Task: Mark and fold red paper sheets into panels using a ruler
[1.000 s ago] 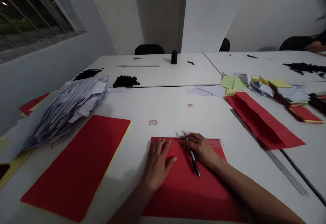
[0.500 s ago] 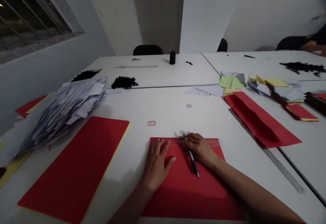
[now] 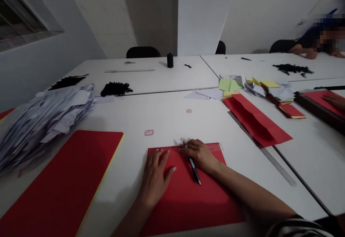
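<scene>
A red sheet of paper (image 3: 194, 206) lies in front of me on the white table. Along its far edge sits a clear ruler (image 3: 215, 147), partly covered by my hands. My left hand (image 3: 156, 174) rests flat on the sheet's left side, fingers stretched toward the far edge and thumb apart. On the right of the same edge, my right hand (image 3: 198, 155) has a black-and-silver pen (image 3: 194, 171) tucked between its fingers. One end of the pen points away from me; the black end slants back over the red paper.
At left lie a red-and-yellow paper stack (image 3: 72, 172) and a heap of white papers (image 3: 51, 122). Folded red paper (image 3: 258, 120) and a long clear ruler (image 3: 277, 165) are at right. Black cord bundles (image 3: 115, 89) and a thread spool (image 3: 170, 60) stand farther back. A co-worker's hand (image 3: 335, 101) is far right.
My view has turned right, so everything sits farther left and the co-worker at right shows more. Both hands keep their places on the red paper, the pen still in my right hand.
</scene>
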Motion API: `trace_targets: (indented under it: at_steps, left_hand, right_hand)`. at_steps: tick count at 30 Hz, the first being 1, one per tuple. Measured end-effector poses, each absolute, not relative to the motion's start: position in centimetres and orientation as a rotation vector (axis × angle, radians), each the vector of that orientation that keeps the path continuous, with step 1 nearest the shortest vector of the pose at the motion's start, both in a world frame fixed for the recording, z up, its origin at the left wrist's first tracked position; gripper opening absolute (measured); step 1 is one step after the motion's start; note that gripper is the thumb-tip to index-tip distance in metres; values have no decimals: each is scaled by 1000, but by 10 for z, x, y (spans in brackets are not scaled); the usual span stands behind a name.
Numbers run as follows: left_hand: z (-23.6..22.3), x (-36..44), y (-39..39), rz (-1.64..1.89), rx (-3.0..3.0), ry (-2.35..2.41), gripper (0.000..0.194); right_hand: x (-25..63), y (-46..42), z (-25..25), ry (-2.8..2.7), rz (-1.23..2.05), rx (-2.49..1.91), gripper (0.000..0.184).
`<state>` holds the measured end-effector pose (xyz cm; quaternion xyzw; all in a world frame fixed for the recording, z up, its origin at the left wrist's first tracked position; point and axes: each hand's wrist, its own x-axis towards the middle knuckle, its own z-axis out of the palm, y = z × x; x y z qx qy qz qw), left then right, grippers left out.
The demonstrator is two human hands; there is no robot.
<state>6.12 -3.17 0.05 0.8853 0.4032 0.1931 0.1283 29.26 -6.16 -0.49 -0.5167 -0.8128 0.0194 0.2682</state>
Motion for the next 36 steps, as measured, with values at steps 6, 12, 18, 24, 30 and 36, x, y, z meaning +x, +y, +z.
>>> trace_targets:
  at_steps: [6, 12, 18, 24, 30, 36]
  left_hand:
    - [0, 62, -30, 592, 2585, 1162, 46]
    - [1, 62, -32, 578, 2575, 1170, 46]
    - [2, 61, -36, 563, 2533, 1182, 46]
    - [2, 62, -37, 544, 2532, 1201, 47]
    - [3, 62, -38, 523, 2539, 1213, 47]
    - [2, 61, -39, 509, 2531, 1204, 48]
  right_hand:
    - [293, -60, -6, -2214, 53, -1418, 23]
    - [293, -62, -9, -2180, 72, -1396, 24]
    - [292, -65, -6, -2178, 62, -1376, 26]
    - [292, -65, -7, -2186, 54, -1370, 27]
    - [291, -67, 1, -2038, 234, -1368, 21]
    - [290, -55, 34, -1609, 814, -1435, 30]
